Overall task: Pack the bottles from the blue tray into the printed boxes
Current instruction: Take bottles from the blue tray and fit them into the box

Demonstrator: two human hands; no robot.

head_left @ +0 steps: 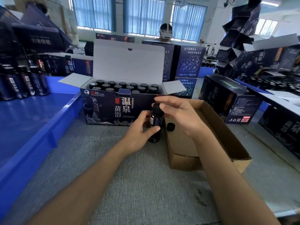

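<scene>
We find the left hand (139, 127) clamped around the body of one dark bottle (156, 122). Its fingers curl behind the bottle and the thumb lies across the front. The bottle is upright above the grey table (129, 176), just in front of the open printed box (113, 109) and at the near-left corner of a brown cardboard tray (215, 143).

The right hand (178, 114) is at the bottle's black cap (156, 106). The thumb touches the cap's side and the other fingers reach nearly straight over the top. We cannot tell whether this hand grips the cap or only rests on it.

The printed box stands with its white lid flap raised and both side flaps spread. Black-capped packed bottles (123, 87) stand upright in rows inside it, filling most of what we can see of the interior.

The blue tray (32, 120) lies to the left of the box. A group of tray bottles (24, 83) stands at its far end, and the nearer floor of the tray is bare.

A loose cap (171, 127) lies inside the brown cardboard tray, near the held bottle. A closed box (227, 98) sits to the right. Further printed boxes are stacked behind and at both sides. Beyond them we see a person wearing a head-mounted device (166, 32).
</scene>
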